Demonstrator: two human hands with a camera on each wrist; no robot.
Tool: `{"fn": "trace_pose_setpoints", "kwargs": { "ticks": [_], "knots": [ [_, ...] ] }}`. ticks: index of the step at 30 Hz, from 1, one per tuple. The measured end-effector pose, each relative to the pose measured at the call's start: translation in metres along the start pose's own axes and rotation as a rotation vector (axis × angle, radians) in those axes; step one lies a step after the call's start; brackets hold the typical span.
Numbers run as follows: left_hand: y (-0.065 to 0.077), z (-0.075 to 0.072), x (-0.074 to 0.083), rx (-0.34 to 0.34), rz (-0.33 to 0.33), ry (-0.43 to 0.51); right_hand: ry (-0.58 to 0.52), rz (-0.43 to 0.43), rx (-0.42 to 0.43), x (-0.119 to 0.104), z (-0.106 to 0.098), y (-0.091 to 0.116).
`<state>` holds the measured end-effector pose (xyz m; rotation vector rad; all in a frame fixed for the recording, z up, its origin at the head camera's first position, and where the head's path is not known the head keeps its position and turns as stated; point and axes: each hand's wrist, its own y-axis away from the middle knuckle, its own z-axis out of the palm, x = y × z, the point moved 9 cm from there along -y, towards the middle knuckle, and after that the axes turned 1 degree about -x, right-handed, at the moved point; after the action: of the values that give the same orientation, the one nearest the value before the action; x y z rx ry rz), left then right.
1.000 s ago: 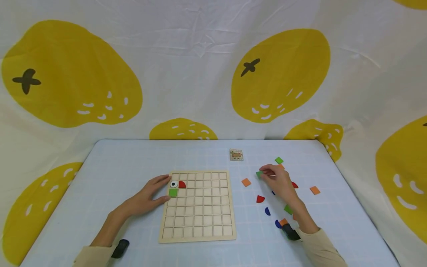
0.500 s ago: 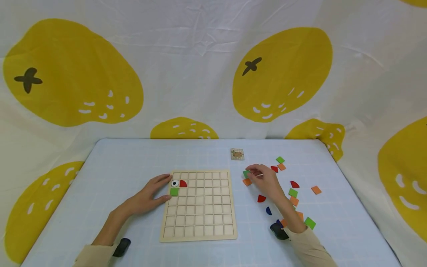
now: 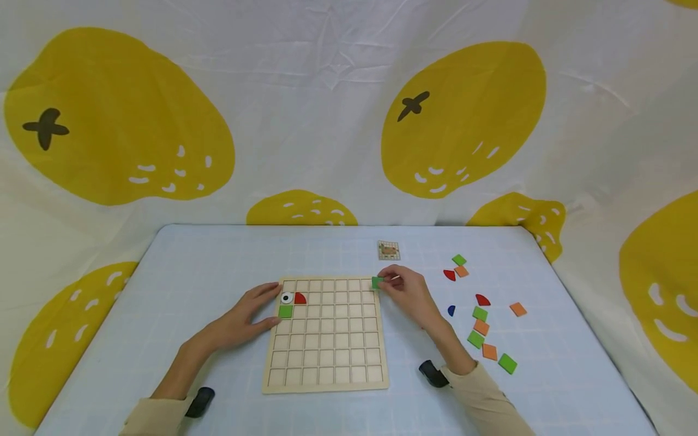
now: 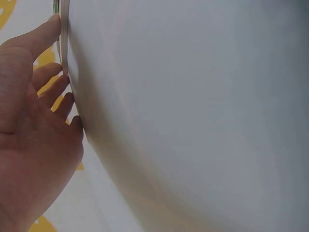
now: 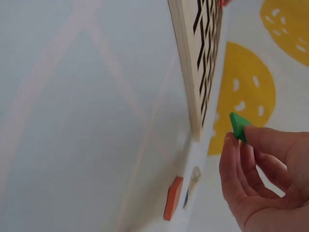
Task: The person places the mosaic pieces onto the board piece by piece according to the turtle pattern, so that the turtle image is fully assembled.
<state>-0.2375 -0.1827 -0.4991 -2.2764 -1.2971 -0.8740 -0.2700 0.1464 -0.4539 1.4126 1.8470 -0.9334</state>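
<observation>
My right hand (image 3: 408, 295) pinches a green square tile (image 3: 377, 283) between thumb and fingertips, over the top right corner of the wooden grid board (image 3: 326, 388). In the right wrist view the green tile (image 5: 238, 126) is held above the table, apart from the board's edge (image 5: 186, 67). My left hand (image 3: 242, 318) rests its fingertips and thumb against the board's left edge, fingers loosely extended; the left wrist view shows this hand (image 4: 43, 116) too. Near the board's upper left lie a round eye tile (image 3: 286, 298), a red quarter-circle tile (image 3: 300, 298) and a green square tile (image 3: 285, 311).
Right of the board lie loose tiles: several green squares (image 3: 475, 339), several orange squares (image 3: 489, 352), red quarter circles (image 3: 482, 300) and a blue half circle (image 3: 451, 310). A small picture card (image 3: 389, 250) lies behind the board. A patterned curtain (image 3: 332, 121) hangs behind the table.
My right hand has carried the green tile left, from among the loose tiles to the board's top right corner. The left hand stays at the board's edge.
</observation>
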Motion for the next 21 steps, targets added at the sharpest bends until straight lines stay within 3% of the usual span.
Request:
{"fn": "trace_pose_setpoints", "kwargs": {
  "ticks": [15, 21],
  "knots": [
    [0.001, -0.001, 0.003, -0.012, 0.009, -0.009, -0.095, -0.092, -0.101, -0.033, 0.046, -0.008],
    [0.001, -0.002, 0.005, -0.006, 0.018, -0.004, -0.078, -0.120, -0.148, -0.044, 0.065, -0.010]
  ]
}}
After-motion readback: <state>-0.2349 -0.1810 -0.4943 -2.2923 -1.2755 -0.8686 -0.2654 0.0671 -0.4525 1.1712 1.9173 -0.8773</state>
